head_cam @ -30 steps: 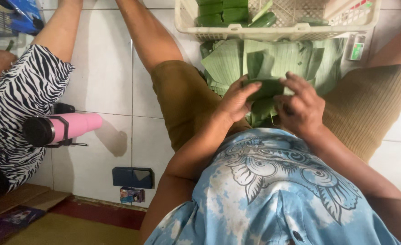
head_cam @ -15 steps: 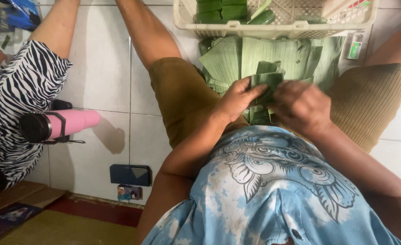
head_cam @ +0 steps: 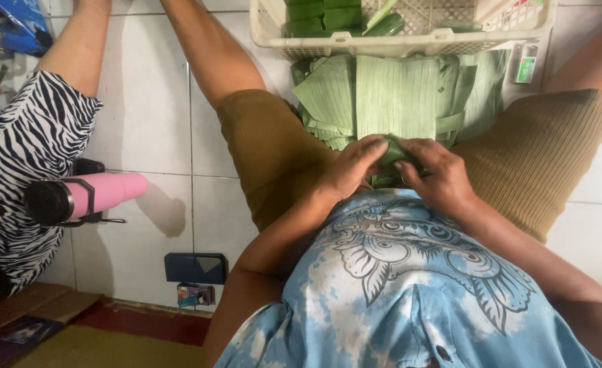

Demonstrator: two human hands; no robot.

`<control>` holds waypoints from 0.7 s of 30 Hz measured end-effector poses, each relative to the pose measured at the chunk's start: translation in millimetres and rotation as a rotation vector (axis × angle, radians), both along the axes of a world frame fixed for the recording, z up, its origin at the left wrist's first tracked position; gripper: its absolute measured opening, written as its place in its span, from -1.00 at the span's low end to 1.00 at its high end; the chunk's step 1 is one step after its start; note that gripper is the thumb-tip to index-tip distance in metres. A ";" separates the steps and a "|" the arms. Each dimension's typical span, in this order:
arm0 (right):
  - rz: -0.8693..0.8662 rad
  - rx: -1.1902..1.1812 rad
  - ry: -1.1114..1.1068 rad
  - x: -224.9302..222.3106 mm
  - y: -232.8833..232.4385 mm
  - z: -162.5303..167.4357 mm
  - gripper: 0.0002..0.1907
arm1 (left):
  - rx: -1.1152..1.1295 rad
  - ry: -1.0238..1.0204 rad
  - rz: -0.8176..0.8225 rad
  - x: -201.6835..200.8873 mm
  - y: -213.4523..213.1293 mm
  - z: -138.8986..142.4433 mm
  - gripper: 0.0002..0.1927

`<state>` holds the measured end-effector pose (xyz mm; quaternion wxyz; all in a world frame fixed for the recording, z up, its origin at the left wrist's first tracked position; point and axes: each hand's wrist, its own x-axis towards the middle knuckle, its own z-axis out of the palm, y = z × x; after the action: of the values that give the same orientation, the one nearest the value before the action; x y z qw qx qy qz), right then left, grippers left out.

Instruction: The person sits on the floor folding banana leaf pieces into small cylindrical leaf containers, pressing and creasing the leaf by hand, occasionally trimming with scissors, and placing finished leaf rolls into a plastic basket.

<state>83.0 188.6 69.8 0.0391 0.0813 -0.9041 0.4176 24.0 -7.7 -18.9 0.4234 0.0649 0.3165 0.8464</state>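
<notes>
You sit on the white tiled floor (head_cam: 144, 102) with your legs spread, and both hands meet low between your thighs, just above the hem of your blue tie-dye shirt (head_cam: 410, 286). Your left hand (head_cam: 352, 170) and right hand (head_cam: 437, 174) close together around a small folded green leaf packet (head_cam: 395, 151); only a sliver of it shows between your fingers, so each grip is closed on the packet, thumbs and fingertips pressing in from both sides.

Compared with 0.5 s ago, your hands have dropped: then the packet was raised higher in front of the leaf stack, with its dark green fold plainly showing above your left fingers. Now it sits lower, nearer your lap, and is mostly covered by your hands. 1.0 s ago your hands were higher too, and a little apart over the leaves.

Just beyond your hands lies the stack of flat banana leaf sheets (head_cam: 396, 95) on the floor between your legs, its ribbed pale green top bare. Beyond the stack, touching its far edge, stands a cream plastic crate (head_cam: 355, 44) holding finished green packets (head_cam: 321, 15).

To your left sits another person in a zebra-print garment (head_cam: 22, 157), with a pink bottle (head_cam: 90, 196) with a black lid lying against them. A small dark blue box (head_cam: 195, 267) rests on the floor near your left elbow.
</notes>
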 end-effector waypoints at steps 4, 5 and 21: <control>-0.041 0.091 -0.049 7.6 -8.0 -12.2 -0.69 | -0.405 0.426 0.046 17.1 -7.9 -9.7 -0.70; -0.013 0.069 -0.088 7.3 -7.9 -13.3 -0.68 | -0.457 0.404 0.074 21.4 -7.0 -13.1 -0.70; -0.265 -0.359 -0.656 -25.0 65.3 -40.0 -0.43 | -1.565 0.771 0.006 -100.7 18.1 -16.0 -0.39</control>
<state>58.0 253.8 29.8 -0.1845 -0.1819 -0.7839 0.5642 -76.7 10.4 -34.9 0.2074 0.0364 0.9285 0.3060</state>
